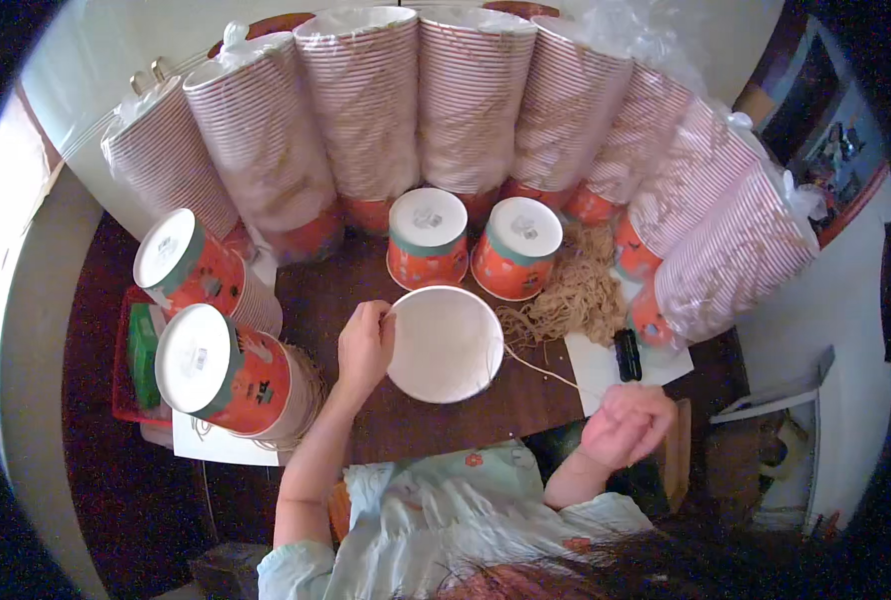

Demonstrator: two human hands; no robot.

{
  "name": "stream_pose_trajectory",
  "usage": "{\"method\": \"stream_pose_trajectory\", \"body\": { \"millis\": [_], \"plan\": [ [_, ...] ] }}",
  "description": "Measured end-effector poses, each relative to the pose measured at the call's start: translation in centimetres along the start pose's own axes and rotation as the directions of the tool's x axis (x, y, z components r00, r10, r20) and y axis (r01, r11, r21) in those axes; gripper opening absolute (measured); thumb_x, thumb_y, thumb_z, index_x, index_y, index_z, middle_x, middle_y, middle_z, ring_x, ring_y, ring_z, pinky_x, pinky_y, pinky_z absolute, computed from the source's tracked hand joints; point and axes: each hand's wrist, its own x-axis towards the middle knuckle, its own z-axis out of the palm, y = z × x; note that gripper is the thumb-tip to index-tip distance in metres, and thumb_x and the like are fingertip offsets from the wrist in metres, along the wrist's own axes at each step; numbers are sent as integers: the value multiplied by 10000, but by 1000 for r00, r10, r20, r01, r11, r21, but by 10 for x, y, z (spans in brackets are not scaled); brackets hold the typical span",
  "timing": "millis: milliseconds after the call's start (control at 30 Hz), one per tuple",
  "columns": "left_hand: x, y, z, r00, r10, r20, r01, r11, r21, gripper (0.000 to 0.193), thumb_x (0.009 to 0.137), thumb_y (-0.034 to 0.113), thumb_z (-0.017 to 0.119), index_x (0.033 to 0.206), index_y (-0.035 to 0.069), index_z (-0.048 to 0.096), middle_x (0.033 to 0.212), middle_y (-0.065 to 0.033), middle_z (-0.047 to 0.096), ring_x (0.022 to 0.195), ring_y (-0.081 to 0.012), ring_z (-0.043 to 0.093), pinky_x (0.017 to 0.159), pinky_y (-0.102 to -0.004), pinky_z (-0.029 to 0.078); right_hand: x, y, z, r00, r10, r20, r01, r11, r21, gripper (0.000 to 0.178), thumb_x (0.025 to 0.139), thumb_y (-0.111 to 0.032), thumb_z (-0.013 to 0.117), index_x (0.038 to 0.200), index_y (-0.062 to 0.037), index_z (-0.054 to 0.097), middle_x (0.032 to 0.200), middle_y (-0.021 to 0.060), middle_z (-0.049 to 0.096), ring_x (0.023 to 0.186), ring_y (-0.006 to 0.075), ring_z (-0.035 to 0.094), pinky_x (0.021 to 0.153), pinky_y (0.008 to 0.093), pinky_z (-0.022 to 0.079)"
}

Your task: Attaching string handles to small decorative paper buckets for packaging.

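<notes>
Open paper bucket [444, 345] sits over brown table [318, 285], mouth facing up, near two upside-down buckets [428, 250]. Left hand [366, 345] pinches its left rim; right hand [629, 425], fingers curled in, holds pale cord [546, 370] running from bucket's right side.

We count one round, open white paper bucket [444, 345]. Just behind it stand two upside-down orange paper buckets with green bands and white bases [428, 242]. Farther behind it, eight tall stacks of white-rimmed paper buckets in clear plastic [361, 112] form an arc. To its left, we count two shorter stacks of upside-down orange-and-green buckets [241, 372] and one green box [145, 355]. To its right, we find one tangled heap of tan strands [588, 290], one thin pale cord [544, 371] and one short black cylinder [628, 354].
</notes>
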Motion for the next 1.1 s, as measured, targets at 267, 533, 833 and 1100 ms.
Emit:
{"method": "stream_pose_trajectory", "body": {
  "millis": [267, 533, 833, 1100],
  "plan": [
    [-40, -16, 10, 967, -240, -80, 224, 959, -171, 112, 791, 83, 531, 856, 9, 478, 756, -128, 550, 667, -236, 557, 589, -328, 436, -11, -20, 5, 933, -275, -231, 327, 918, 226, 215, 867, -254, 445, 771, -78, 367, 657, -9, 314, 507, 83, 292, 439, 226, 243],
    [-76, 3, 10, 850, -498, 174, 516, 719, -466, 135, 798, 84, 542, 866, 36, 436, 696, -28, 494, 630, -69, 502, 532, -212, 428, -63, 54, 55, 599, 410, 687, -86, 887, -454, 103, 739, -39, 558, 836, -45, 525, 712, 113, 555, 628, 281, 562, 551, 331, 444],
    [-107, 9, 16, 843, -483, 238, 522, 624, -581, 143, 798, 50, 538, 873, 27, 419, 769, -53, 501, 611, -104, 523, 528, -227, 470, -119, 99, 62, 598, 475, 646, -24, 816, -578, 75, 752, -87, 552, 794, -48, 504, 727, 98, 560, 651, 267, 569, 557, 342, 454],
    [-113, 2, 20, 856, -476, 199, 489, 625, -608, 155, 808, 80, 538, 872, 10, 416, 687, -62, 558, 577, -109, 575, 484, -215, 468, -117, 97, 63, 557, 450, 698, 29, 829, -558, 82, 730, -73, 566, 780, -60, 503, 707, 78, 555, 631, 242, 569, 539, 335, 452]
  ]
}}
